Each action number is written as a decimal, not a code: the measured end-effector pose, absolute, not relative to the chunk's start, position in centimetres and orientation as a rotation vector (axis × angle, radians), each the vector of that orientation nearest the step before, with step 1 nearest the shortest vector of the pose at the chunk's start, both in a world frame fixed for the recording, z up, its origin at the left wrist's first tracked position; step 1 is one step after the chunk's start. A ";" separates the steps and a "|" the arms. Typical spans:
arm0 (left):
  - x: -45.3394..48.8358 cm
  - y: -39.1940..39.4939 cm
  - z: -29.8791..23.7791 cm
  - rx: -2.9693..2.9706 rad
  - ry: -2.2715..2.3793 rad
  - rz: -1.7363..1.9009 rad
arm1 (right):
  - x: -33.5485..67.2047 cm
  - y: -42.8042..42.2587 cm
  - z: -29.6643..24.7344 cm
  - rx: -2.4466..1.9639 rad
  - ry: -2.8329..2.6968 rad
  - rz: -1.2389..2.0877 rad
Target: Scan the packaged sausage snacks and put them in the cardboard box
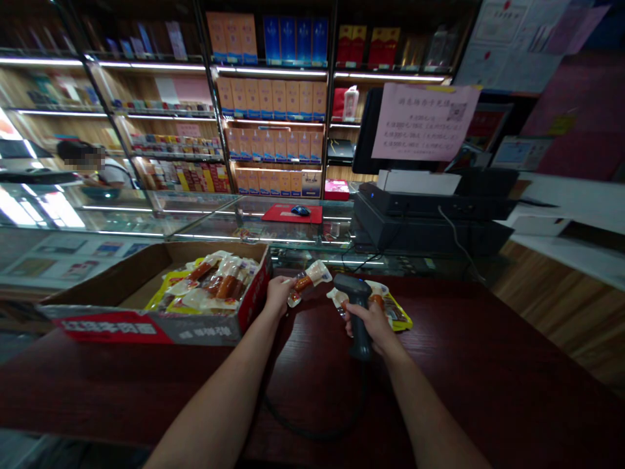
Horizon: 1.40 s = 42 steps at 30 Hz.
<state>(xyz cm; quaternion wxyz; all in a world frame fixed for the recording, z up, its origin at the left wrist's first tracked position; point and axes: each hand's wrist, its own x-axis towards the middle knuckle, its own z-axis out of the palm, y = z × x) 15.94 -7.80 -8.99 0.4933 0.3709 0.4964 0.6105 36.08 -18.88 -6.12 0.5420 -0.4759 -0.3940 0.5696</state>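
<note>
Between the fingers of my left hand (278, 294) is a clear-and-white packaged sausage (311, 276), held above the dark red table just right of the cardboard box (161, 326). My right hand (374, 326) is wrapped round the handle of a dark grey barcode scanner (359, 299), whose head points toward the held packet. A cable (322, 435) loops from the scanner's base across the table. Beyond the right hand lie several similar packets and a yellow-edged packet (403, 318), partly hidden by the scanner. More packaged sausages (219, 280) are heaped in the box.
The dark red table (463, 365) spans the front. Behind it stand a glass counter with a red mouse pad (278, 213) and mouse (301, 210), a monitor (368, 130) with a pink notice, and a black cash drawer (415, 228). A person (107, 172) is at far left.
</note>
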 end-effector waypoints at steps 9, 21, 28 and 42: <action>16.2 -8.2 -8.5 0.864 1.215 1.452 | 35.9 -19.1 -5.8 -1.185 -0.942 1.347; 16.1 -8.2 -8.4 0.889 1.150 1.471 | 35.6 -19.2 -5.7 -1.188 -0.928 1.340; 16.2 -9.6 -4.4 0.959 1.086 1.526 | 33.8 -19.4 -4.1 -1.125 -0.923 1.386; -0.5 -13.9 1.1 1.148 2.016 1.914 | 23.9 -18.4 0.5 -0.914 -1.131 1.566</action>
